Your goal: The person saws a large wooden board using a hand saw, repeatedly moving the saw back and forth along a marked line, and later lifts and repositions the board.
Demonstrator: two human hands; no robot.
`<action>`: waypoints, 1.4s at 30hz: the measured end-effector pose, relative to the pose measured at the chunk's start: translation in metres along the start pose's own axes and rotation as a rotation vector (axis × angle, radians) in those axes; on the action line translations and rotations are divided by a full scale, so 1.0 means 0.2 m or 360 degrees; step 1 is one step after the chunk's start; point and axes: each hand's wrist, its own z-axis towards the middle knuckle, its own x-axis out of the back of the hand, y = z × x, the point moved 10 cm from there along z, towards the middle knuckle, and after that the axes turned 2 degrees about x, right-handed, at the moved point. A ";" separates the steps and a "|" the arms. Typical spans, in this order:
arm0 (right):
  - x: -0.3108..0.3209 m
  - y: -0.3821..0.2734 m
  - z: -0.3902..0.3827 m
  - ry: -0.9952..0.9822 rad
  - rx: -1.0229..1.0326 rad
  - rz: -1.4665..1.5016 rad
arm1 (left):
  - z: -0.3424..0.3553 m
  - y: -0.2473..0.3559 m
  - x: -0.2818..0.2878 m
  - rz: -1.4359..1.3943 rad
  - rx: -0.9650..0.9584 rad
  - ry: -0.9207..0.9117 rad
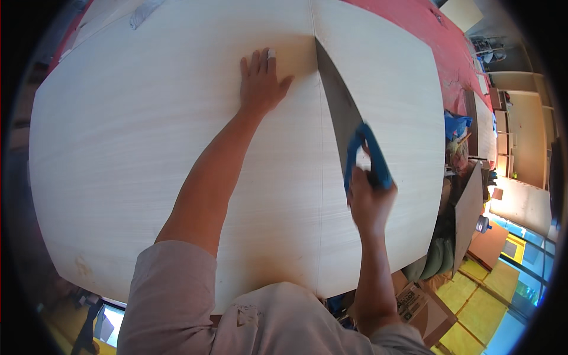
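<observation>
A large pale wooden board [148, 148] spreads out before me, with a thin straight line running lengthwise down it. My right hand [371, 198] is wrapped round the blue handle of a hand saw [340, 97]. The saw's grey blade slants away from me, and its far end meets the board at the line near the far side. Left of the line, my left hand [262, 83] lies flat on the board with fingers spread and a white wrap on one fingertip. A dark cut runs from the blade's tip toward the far edge.
Red sheeting [408, 35] shows beyond the board's far right edge. At the right stand a leaning brown panel [468, 207], a blue bag [457, 125] and wooden shelving [526, 130]. A cardboard box [423, 310] sits low at my right. Some clear plastic [144, 13] lies at the far left.
</observation>
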 end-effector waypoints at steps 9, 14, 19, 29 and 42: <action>-0.41 0.17 1.09 0.0004 0.0332 0.0079 | 0.06 0.10 -0.07 -0.0085 0.0033 -0.0190; -0.25 0.12 0.55 -0.0025 0.0161 0.0062 | 0.11 -0.03 -0.04 -0.0016 0.0075 -0.0135; 0.28 0.03 -0.33 0.0024 -0.0215 0.0073 | 0.07 0.05 -0.05 -0.0110 0.0018 -0.0100; -0.40 0.11 1.01 0.0004 0.0343 0.0182 | 0.11 0.13 0.03 -0.0192 -0.0041 0.0056; 0.23 -0.07 -0.25 -0.0010 -0.0182 0.0102 | 0.08 0.01 -0.07 -0.0130 0.0087 -0.0171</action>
